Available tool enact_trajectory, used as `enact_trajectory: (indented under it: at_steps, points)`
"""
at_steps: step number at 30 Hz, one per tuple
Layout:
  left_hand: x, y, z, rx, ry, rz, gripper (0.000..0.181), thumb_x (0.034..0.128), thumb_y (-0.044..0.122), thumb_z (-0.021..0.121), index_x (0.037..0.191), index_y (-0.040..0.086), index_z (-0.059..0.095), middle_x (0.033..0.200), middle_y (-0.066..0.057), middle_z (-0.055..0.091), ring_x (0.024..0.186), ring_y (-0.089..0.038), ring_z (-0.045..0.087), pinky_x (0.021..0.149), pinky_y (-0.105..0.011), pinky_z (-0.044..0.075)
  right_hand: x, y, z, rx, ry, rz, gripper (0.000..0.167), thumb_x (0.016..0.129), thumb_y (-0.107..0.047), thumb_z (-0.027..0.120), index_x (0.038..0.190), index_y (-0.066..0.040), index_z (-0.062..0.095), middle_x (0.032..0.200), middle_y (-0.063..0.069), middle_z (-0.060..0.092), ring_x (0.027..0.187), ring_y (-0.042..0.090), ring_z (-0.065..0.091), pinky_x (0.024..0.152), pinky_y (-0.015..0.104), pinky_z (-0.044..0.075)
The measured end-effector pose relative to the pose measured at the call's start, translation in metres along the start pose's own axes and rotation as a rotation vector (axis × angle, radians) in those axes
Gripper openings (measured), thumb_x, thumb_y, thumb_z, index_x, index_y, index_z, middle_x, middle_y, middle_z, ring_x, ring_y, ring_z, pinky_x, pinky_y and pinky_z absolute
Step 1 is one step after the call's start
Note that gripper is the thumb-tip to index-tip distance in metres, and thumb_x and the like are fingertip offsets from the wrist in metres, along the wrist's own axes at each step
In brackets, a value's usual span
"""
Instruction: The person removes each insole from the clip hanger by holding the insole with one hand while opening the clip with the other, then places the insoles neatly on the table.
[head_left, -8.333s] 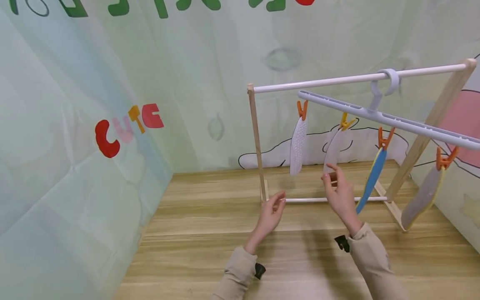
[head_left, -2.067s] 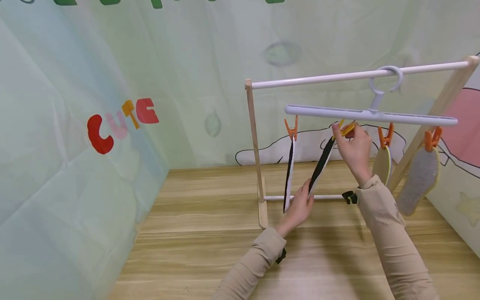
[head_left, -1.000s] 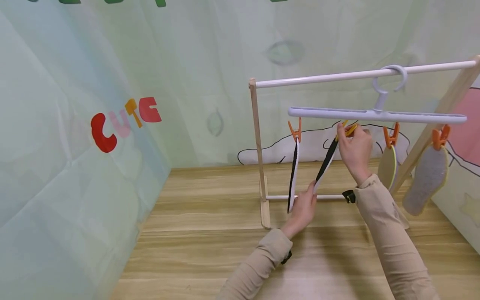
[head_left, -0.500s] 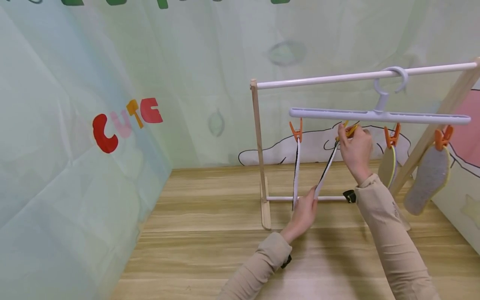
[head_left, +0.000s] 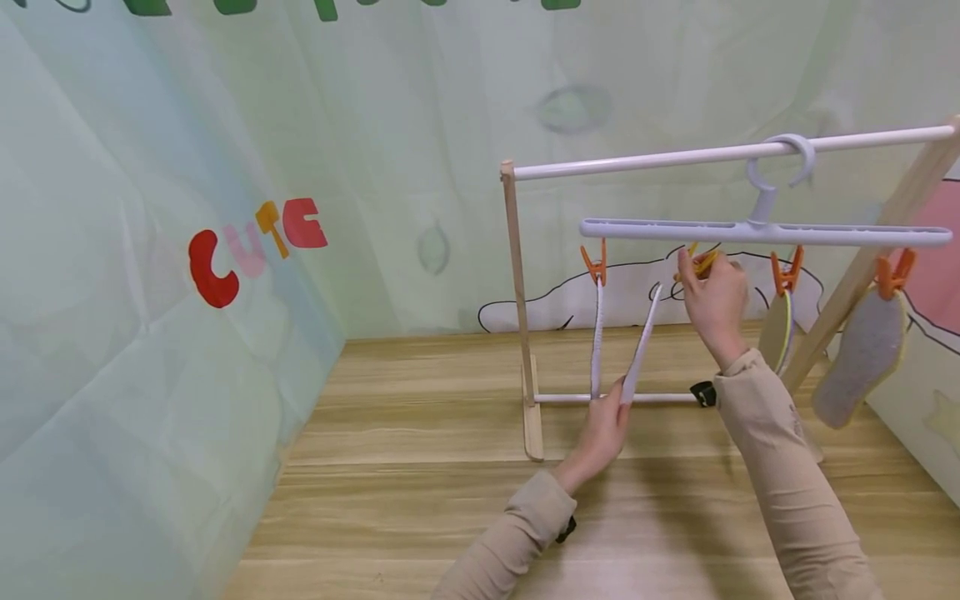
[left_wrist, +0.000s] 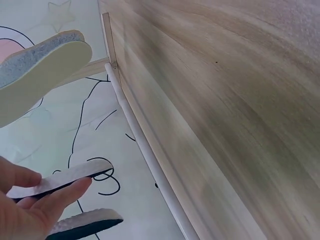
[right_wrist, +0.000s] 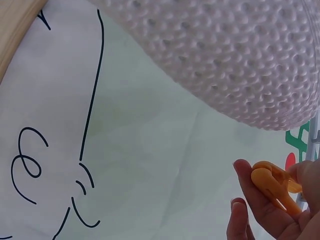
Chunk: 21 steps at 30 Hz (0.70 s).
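Observation:
My left hand [head_left: 603, 429] pinches the lower part of a white insole [head_left: 641, 346] between thumb and fingers; the left wrist view shows its dark underside. The insole's upper tip stands apart from the yellow clothespin [head_left: 705, 264], which my right hand [head_left: 717, 304] pinches under the hanger [head_left: 675, 229]. In the right wrist view, the clothespin [right_wrist: 272, 187] sits between thumb and fingertips, below a white dimpled insole [right_wrist: 225, 60]. Beside my left hand, another white insole [head_left: 597, 342] hangs from an orange clothespin [head_left: 596, 265].
A rack with a white top rod [head_left: 637, 162] and wooden posts [head_left: 516, 275] bears the hanger. At right hang a yellow-edged insole [head_left: 776, 329] and a grey insole [head_left: 862, 354] on orange clothespins. A lower rod [head_left: 660, 397] crosses behind my left hand. Wood-grain tabletop [head_left: 390, 483] lies below.
The held insole has come away from the yellow clothespin and its tip has shifted left and down. Earlier, both hands were apart from it. The hanger has turned more parallel to the rod.

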<state>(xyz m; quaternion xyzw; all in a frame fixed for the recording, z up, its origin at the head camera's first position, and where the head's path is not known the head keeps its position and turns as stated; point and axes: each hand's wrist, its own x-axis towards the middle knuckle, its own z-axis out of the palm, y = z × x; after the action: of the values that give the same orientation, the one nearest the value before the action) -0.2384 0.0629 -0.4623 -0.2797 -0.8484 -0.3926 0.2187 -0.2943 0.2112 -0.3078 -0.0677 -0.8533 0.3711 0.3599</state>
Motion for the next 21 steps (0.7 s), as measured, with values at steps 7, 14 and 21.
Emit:
enact_trajectory:
  at_steps: [7,14,21]
  points:
    - [-0.003,0.002,-0.002,0.009,0.024,0.025,0.028,0.0842,0.0,0.052,0.112,0.001,0.052,0.064,-0.007,0.059,0.051,-0.005,0.048,0.046,-0.01,0.037,0.001,0.0,-0.001,-0.025,-0.027,0.016,0.051,0.09,-0.041,0.044,0.089,0.007,0.061,0.085,0.026,0.064,0.072,0.035,0.055,0.054,0.031,0.037]
    - [-0.004,0.005,-0.005,-0.002,0.025,0.029,0.03,0.0828,-0.001,0.053,0.113,0.0,0.052,0.064,-0.005,0.058,0.051,-0.004,0.047,0.046,-0.008,0.035,0.0,-0.002,-0.002,-0.011,-0.059,0.043,0.056,0.09,-0.044,0.041,0.091,0.008,0.061,0.094,0.029,0.059,0.085,0.039,0.052,0.069,0.044,0.041]
    - [-0.006,0.007,-0.013,-0.035,0.036,0.001,0.03,0.0819,-0.002,0.053,0.112,-0.002,0.053,0.069,-0.01,0.063,0.056,-0.009,0.055,0.05,-0.007,0.039,0.0,-0.001,-0.003,0.001,-0.08,0.062,0.059,0.09,-0.046,0.039,0.092,0.01,0.058,0.099,0.031,0.057,0.09,0.041,0.052,0.075,0.049,0.041]
